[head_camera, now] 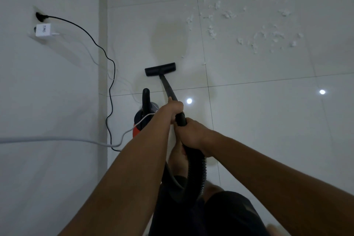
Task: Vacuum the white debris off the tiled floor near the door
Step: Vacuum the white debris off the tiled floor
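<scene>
White fluffy debris (229, 15) lies scattered over the glossy tiled floor (268, 120) at the upper right. The black floor nozzle (160, 69) rests flat on a tile, left of and below the debris, apart from most of it. A black wand (169, 89) runs from the nozzle back to my hands. My left hand (173, 108) grips the wand higher up. My right hand (192, 134) grips it just behind, where the ribbed black hose (197, 168) begins. The red and black vacuum body (144, 115) stands on the floor, left of my hands.
A white wall (47, 92) runs along the left, with a socket holding a black plug (40, 16) and a white adapter (43, 29). The black cord (112, 90) hangs down to the floor beside the vacuum. A white cable (76, 141) crosses toward my left arm.
</scene>
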### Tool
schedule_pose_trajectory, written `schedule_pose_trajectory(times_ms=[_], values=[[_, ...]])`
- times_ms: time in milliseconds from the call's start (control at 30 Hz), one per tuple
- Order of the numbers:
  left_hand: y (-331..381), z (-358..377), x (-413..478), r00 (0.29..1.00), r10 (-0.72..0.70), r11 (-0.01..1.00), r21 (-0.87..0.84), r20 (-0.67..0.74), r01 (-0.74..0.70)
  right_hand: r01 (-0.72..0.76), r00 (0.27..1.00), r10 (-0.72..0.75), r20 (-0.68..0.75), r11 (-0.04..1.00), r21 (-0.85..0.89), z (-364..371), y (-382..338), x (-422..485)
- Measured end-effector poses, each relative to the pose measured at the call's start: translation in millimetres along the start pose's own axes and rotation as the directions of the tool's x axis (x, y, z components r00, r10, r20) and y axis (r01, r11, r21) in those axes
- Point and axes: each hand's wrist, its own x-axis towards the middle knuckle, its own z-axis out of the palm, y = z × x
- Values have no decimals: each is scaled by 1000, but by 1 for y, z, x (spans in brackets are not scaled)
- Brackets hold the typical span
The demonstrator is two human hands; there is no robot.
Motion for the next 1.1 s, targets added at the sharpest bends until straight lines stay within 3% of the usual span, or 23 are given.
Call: schedule_pose_trajectory(times_ms=[667,1100], values=[[16,39,-33,992,60,992,106,107,-71,1,982,11,-191,998,63,-6,11,-39],[-8,57,-30,998,4,978,210,64,-17,-68,995,75,-66,993,96,-14,27,-57]])
